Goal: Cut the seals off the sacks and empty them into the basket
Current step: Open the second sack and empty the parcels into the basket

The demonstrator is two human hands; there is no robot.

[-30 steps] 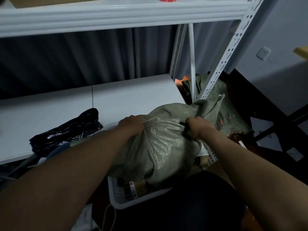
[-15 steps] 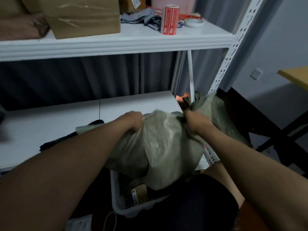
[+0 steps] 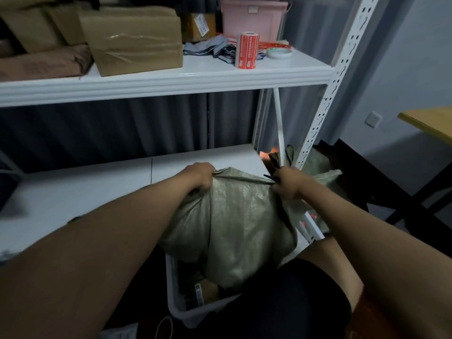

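Item: grey-green woven plastic sack (image 3: 234, 223), slack and creased, held upended over a white slatted plastic basket (image 3: 175, 302) on the floor in front of the white metal shelving unit (image 3: 171, 79).

Holding: left hand (image 3: 199, 174) grips one upper corner of the sack, fingers curled into the fabric; right hand (image 3: 287, 183) grips the opposite corner, fingers closed round bunched fabric together with a thin dark object, too small to identify.

Contents: brown cardboard parcels with printed labels (image 3: 203, 291) lie in the basket under the sack's lower end.

Progress, as judged: this sack is open and mid-emptying; its lower part looks bulky, so some goods probably remain inside.

Outstanding: a second grey-green woven sack (image 3: 315, 165) lies just beyond the shelf post, apparently unemptied; whether it is sealed cannot be told.
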